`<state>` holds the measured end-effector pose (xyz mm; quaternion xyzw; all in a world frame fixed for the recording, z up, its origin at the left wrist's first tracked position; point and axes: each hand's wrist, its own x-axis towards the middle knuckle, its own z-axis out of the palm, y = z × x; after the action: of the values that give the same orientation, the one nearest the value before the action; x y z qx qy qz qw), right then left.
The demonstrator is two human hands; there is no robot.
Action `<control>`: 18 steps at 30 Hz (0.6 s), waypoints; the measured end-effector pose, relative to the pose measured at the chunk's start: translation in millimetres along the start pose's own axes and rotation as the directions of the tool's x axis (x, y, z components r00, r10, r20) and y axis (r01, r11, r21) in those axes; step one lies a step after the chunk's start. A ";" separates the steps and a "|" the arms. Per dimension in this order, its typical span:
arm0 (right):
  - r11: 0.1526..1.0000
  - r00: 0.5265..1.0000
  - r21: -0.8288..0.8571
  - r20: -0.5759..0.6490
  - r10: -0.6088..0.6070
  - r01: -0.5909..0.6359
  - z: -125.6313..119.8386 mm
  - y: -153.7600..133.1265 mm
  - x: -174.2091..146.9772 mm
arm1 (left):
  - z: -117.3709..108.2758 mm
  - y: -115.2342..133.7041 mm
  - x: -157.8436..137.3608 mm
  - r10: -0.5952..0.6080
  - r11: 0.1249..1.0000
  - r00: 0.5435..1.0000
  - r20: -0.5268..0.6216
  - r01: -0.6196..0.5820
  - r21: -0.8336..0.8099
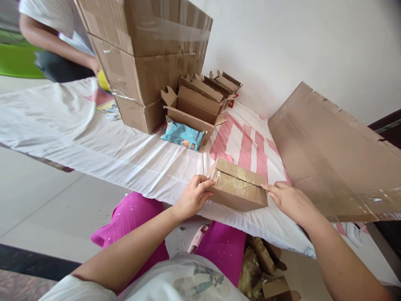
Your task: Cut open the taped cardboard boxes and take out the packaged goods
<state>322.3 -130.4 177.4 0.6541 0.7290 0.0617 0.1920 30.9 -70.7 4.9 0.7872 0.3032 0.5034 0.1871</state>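
Note:
A small cardboard box (239, 184) lies near the front edge of the cloth-covered table, its top closed and covered with shiny clear tape. A dark seam runs lengthwise under the tape. My left hand (196, 195) grips the box's left end, thumb and fingers at the taped corner. At the opposite end, my right hand (286, 198) holds the box with its fingertips by the end of the seam. Beyond the box, a blue snack packet (183, 133) leans against an open small carton (194, 106).
Tall stacked cartons (144, 62) stand at the back left; more open small cartons (219, 85) line up beside them. A large cardboard panel (338, 154) slants at the right. Another person's hand (95, 65) is near a yellow object (103, 80). Cardboard scraps (263, 259) lie below the table.

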 end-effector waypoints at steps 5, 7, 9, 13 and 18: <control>0.995 0.995 0.062 -0.064 0.076 -0.072 8.0 16.9 -8.4 | 0.4 0.3 1.8 0.006 1.000 1.000 -0.005 -0.006 0.018; 0.987 0.986 0.042 -0.053 0.160 -0.158 12.6 26.7 -11.0 | -0.3 0.2 2.0 0.009 1.000 1.000 -0.008 -0.009 0.011; 0.972 0.973 0.039 -0.021 0.231 -0.230 19.9 36.6 -12.9 | -1.5 -0.1 1.6 0.005 1.000 1.000 -0.016 -0.005 0.000; 0.958 0.967 0.137 -0.011 0.254 -0.250 52.3 46.9 -12.6 | -2.2 0.6 -0.5 -0.013 1.000 1.000 -0.027 0.012 -0.010; 0.948 0.974 0.223 0.020 0.227 -0.226 120.0 25.4 -2.5 | 2.6 2.3 -2.8 -0.025 1.000 1.000 -0.016 0.024 -0.016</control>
<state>389.4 -148.7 76.3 0.7507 0.6521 0.0027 0.1064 33.0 -74.2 3.3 0.7778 0.3103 0.5098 0.1971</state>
